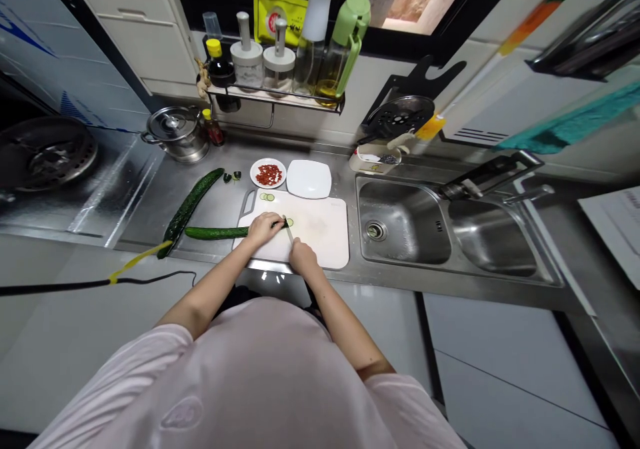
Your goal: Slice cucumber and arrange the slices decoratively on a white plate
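A long green cucumber (215, 233) lies across the left edge of the white cutting board (325, 236), and my left hand (263, 230) is closed over its right end. My right hand (303, 258) grips a knife (289, 233), whose blade stands at the cut end of the cucumber, just beside my left fingertips. One cut slice (291, 222) rests right of the blade. More cucumber slices (267, 197) lie at the board's upper left. A second whole cucumber (193, 210) is on the steel counter to the left.
Behind the board stand a plate of chopped red pieces (269, 174) and a white square plate (309, 178). Cucumber ends (232, 177) lie near them. A lidded pot (176, 132) is at the back left; a double sink (405, 226) is at the right. A bottle rack (280, 99) hangs above.
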### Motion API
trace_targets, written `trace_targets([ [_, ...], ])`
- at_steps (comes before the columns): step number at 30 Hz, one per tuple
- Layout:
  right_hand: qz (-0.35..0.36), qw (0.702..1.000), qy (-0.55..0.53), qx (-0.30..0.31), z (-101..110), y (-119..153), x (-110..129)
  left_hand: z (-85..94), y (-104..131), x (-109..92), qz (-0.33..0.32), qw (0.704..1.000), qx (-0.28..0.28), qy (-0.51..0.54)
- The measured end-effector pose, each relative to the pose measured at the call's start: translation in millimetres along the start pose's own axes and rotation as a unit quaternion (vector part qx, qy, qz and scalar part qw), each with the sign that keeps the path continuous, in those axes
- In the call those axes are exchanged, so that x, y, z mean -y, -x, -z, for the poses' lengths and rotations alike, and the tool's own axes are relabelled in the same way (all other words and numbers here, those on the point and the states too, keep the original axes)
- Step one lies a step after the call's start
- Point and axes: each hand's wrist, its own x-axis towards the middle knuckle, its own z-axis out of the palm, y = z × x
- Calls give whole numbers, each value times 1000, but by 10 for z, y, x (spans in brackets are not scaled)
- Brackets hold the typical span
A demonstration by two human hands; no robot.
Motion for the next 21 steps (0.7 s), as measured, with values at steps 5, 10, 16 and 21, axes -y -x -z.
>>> trace_targets([
  [5,-5,1000,2,6,-42,136,-48,-6,4,15,-1,1000,-1,-1],
  [10,-9,1000,9,7,-54,225,-67,23,6,-20,9,1000,5,3],
  [16,-2,1000,2,19,-36,327,-127,73,-1,-95,40,999,20,-6],
  [21,18,1000,-5,15,-25,406,-289,99,-33,-112,53,998,31,-12],
])
